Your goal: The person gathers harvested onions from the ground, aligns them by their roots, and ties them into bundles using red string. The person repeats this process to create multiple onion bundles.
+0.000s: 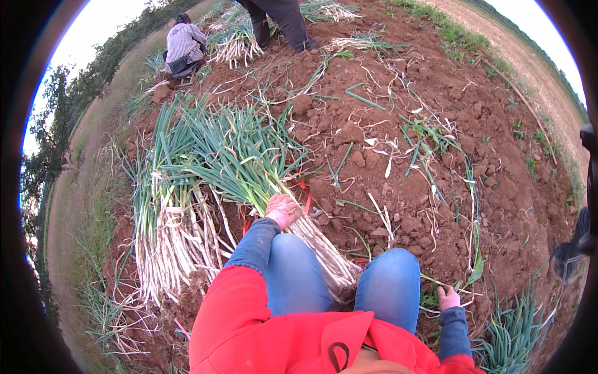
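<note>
My left hand (281, 211) is closed around a bundle of long green onions (322, 250), just below where white stalks turn to green leaves. The root ends rest between my knees, and the leaves fan out towards the upper left. Beside it, to the left, lies a pile of green onions (173, 238), part of it tied with a pale band. Red ribbon (303, 187) shows on the soil by the held bundle. Low on the right, beyond my knee, my right hand (448, 298) touches thin stalks and leaves near the ground; its fingers are partly hidden.
A person (184, 46) crouches at the upper left, and another stands in dark trousers (280, 21) near more onion bundles (236, 46). Loose leaves and clods lie over the reddish soil (364, 177). Onion plants (509, 332) are at the lower right, a dark shoe-like object (567, 252) at the right edge.
</note>
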A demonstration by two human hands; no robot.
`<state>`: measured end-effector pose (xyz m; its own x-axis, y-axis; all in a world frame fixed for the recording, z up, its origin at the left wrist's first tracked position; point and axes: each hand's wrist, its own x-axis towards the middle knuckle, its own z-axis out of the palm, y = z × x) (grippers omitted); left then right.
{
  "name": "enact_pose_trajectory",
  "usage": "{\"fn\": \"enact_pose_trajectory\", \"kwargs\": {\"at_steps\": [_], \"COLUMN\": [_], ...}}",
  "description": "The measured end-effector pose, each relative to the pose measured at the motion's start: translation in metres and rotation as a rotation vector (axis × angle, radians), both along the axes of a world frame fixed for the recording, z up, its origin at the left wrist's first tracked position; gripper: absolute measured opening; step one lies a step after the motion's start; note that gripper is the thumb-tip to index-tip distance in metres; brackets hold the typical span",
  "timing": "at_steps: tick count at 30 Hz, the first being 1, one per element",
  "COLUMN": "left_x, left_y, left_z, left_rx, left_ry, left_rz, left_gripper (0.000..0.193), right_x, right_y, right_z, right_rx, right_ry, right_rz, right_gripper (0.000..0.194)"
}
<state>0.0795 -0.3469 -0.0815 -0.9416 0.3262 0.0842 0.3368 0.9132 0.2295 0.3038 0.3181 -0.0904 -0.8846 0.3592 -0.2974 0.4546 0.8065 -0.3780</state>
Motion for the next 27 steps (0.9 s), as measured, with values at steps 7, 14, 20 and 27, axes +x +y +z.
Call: {"fn": "enact_pose_trajectory", "kwargs": {"at_steps": [7, 14, 20, 27], "left_x": [0.006, 0.007, 0.000, 0.001], "left_y": [0.000, 0.001, 0.000, -0.002], "left_z": [0.004, 0.008, 0.002, 0.000], "left_rx": [0.009, 0.010, 0.018, 0.039], "left_ry": [0.008, -0.011, -0.007, 0.121], "left_rz": [0.015, 0.019, -0.020, -0.030], "left_gripper": [0.028, 0.028, 0.027, 0.025], "right_x": [-0.005, -0.015, -0.031, -0.145], "right_y": [0.013, 0.022, 0.062, -0.004], "right_z": [-0.024, -0.002, -0.009, 0.107], "right_rx": [0.074, -0.440, -0.102, 0.159], "right_ry": [-0.245, -0.379, -0.359, -0.079], "right_rz": [-0.125, -0.434, -0.165, 0.230], "right_gripper": [0.055, 0.037, 0.045, 0.068]}}
